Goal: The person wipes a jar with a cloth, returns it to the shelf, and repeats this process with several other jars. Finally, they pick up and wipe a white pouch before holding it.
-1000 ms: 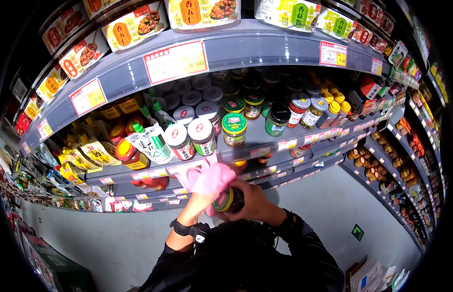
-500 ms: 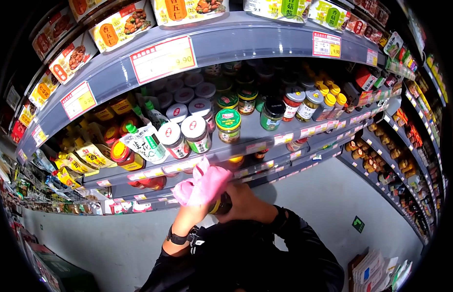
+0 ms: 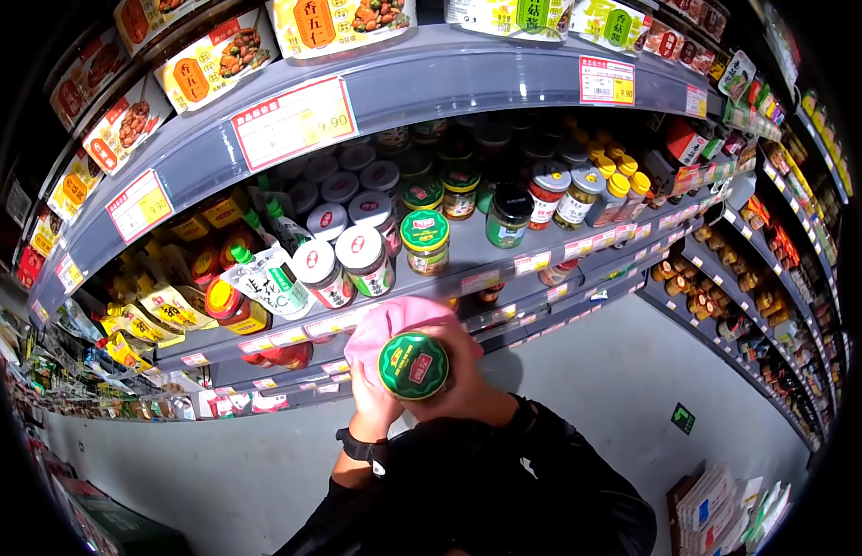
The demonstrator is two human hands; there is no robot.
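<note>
Held up before my chest is a jar [image 3: 413, 366] with a green and gold lid, the lid facing me. My right hand [image 3: 470, 375] wraps round the jar's right side. A pink cloth [image 3: 380, 324] bunches behind and left of the jar. My left hand [image 3: 373, 400] is closed on the cloth at the jar's left side, its fingers partly hidden. On the shelf just beyond, a matching green-lidded jar [image 3: 426, 243] stands beside white-lidded jars [image 3: 364, 259].
The curved shelf edge [image 3: 468, 278] with price labels runs close beyond my hands. Above it juts an upper shelf [image 3: 449, 69] with boxed jars. A squeeze pouch [image 3: 273, 283] and a black-lidded jar [image 3: 510, 215] stand on the shelf. Stacked papers [image 3: 713, 505] lie lower right.
The jar has turned so that its green lid now faces me. The pink cloth has shifted from above the jar to behind and around it. My left hand has moved slightly right.
</note>
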